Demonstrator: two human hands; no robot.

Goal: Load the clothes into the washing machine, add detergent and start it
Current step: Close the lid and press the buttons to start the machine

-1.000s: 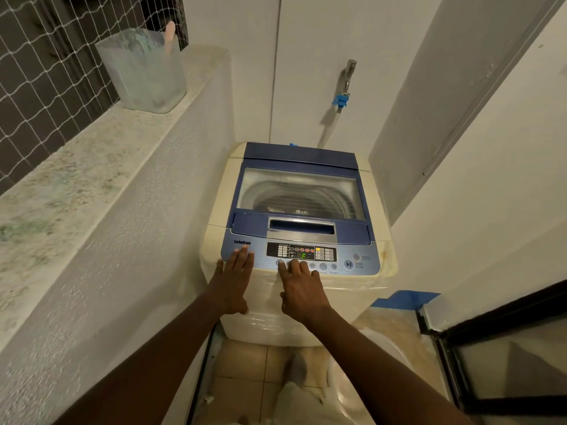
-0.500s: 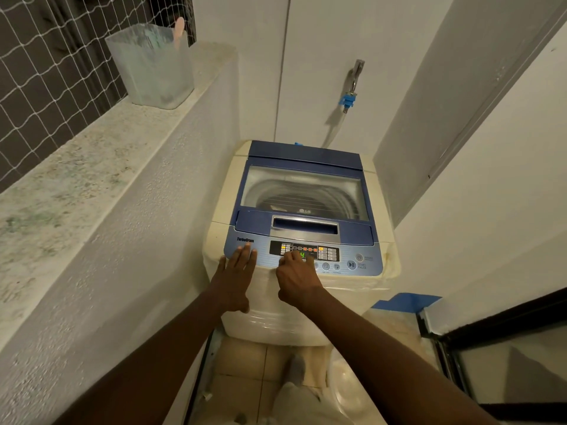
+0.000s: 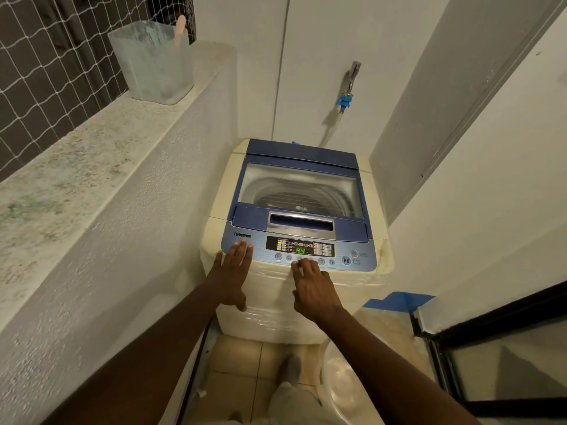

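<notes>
A cream top-loading washing machine (image 3: 214, 237) with a blue lid (image 3: 299, 156) stands in a narrow corner, and the lid is down. Through the lid's clear window I see the drum; no clothes show. The blue control panel (image 3: 359, 253) is lit, its green display (image 3: 300, 250) reading 44. My left hand (image 3: 231, 273) lies flat with fingers spread on the panel's left end. My right hand (image 3: 311, 286) has its fingertips at the row of buttons below the display. Neither hand holds anything.
A frosted plastic detergent tub (image 3: 152, 61) with a scoop handle stands on the stone ledge (image 3: 76, 154) at the left. A tap with a blue hose fitting (image 3: 345, 101) is on the back wall. A white basin (image 3: 340, 384) sits on the tiled floor beside a black-framed door (image 3: 491, 332).
The display went from a single lit character to 44. My right hand slid back slightly toward the panel's front edge. The left hand stayed put.
</notes>
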